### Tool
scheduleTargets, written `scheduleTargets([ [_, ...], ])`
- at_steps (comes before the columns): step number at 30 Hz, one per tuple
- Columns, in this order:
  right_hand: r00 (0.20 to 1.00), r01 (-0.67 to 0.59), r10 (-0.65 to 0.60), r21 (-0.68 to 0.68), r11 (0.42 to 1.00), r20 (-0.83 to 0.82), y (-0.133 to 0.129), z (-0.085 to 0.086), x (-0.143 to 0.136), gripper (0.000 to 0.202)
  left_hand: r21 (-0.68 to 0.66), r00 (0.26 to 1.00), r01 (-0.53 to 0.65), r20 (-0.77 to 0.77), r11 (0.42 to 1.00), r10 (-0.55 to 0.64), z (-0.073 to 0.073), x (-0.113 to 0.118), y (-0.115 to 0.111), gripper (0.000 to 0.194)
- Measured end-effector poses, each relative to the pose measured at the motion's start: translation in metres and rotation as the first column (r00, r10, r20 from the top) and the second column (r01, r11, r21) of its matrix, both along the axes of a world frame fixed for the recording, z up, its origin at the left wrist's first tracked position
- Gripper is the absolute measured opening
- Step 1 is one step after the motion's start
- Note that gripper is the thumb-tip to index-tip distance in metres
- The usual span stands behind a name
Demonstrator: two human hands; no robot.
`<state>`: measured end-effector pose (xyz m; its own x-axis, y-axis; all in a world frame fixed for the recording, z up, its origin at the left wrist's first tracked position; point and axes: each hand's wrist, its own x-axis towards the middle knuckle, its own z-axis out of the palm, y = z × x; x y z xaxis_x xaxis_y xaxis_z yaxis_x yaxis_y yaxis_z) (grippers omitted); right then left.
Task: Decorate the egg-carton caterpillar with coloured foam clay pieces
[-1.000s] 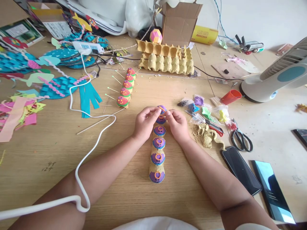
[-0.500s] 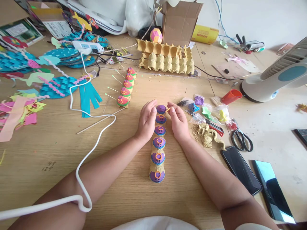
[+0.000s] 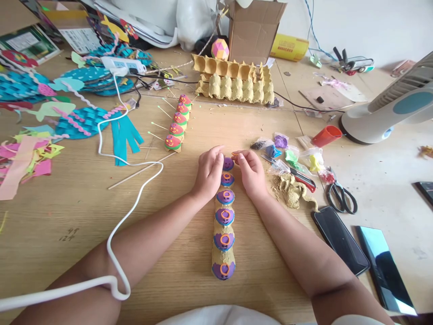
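While your left hand (image 3: 209, 174) curves beside the far end of the purple strip (image 3: 224, 229), your right hand (image 3: 251, 174) pinches a small orange piece (image 3: 234, 155) between thumb and fingertips, just beside the farthest dome. You have the left hand's fingers bent, the thumb up close to that dome; you cannot tell from the head view whether it grips the strip or only rests near it. The purple strip lies lengthwise on the bench (image 3: 162, 266) in front of you, between your forearms. It has six purple domes with small faces; the five nearer you bear orange rings, and the farthest shows only its face. Ahead and to your left sits the red strip (image 3: 177, 129), with green-tipped sticks along its left side. Egg cartons (image 3: 237, 88) stand farther back. To your right are bags of coloured clay (image 3: 280, 142), a red cutter (image 3: 306, 181), scissors (image 3: 340, 198) and tan scraps (image 3: 291, 192), with a phone (image 3: 341, 241) nearer you. A white cable (image 3: 135, 198) winds along your left side and passes over your left forearm.
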<state>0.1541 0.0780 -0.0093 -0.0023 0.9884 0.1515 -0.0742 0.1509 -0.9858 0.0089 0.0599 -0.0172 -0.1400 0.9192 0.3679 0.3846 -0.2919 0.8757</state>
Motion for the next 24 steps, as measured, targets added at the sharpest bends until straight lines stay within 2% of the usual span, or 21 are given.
scheduleTargets([
  [5, 1.000, -0.011, 0.010, 0.043, 0.999, 0.023, 0.000, -0.002, 0.001, 0.027, 0.036, 0.996, -0.062, 0.062, 0.997, 0.059, 0.002, 0.000, 0.003, 0.034],
  [10, 0.982, -0.074, 0.038, 0.189, 0.979, 0.186, -0.001, -0.001, 0.004, 0.021, 0.031, 0.977, -0.045, 0.209, 0.998, 0.038, -0.002, 0.000, 0.009, 0.030],
  [15, 0.965, -0.086, 0.022, 0.235, 0.968, 0.261, -0.001, 0.004, 0.006, 0.016, 0.017, 0.952, -0.031, 0.304, 0.999, 0.024, -0.009, -0.001, 0.011, 0.028],
  [20, 0.961, -0.085, 0.021, 0.223, 0.971, 0.276, -0.002, 0.005, 0.006, 0.012, -0.020, 0.923, 0.027, 0.384, 0.999, -0.017, -0.007, 0.000, 0.009, 0.026],
  [24, 0.959, -0.060, -0.001, 0.210, 0.976, 0.283, -0.002, 0.005, 0.005, 0.014, -0.016, 0.854, 0.142, 0.507, 0.990, -0.115, -0.002, 0.002, 0.006, 0.032],
])
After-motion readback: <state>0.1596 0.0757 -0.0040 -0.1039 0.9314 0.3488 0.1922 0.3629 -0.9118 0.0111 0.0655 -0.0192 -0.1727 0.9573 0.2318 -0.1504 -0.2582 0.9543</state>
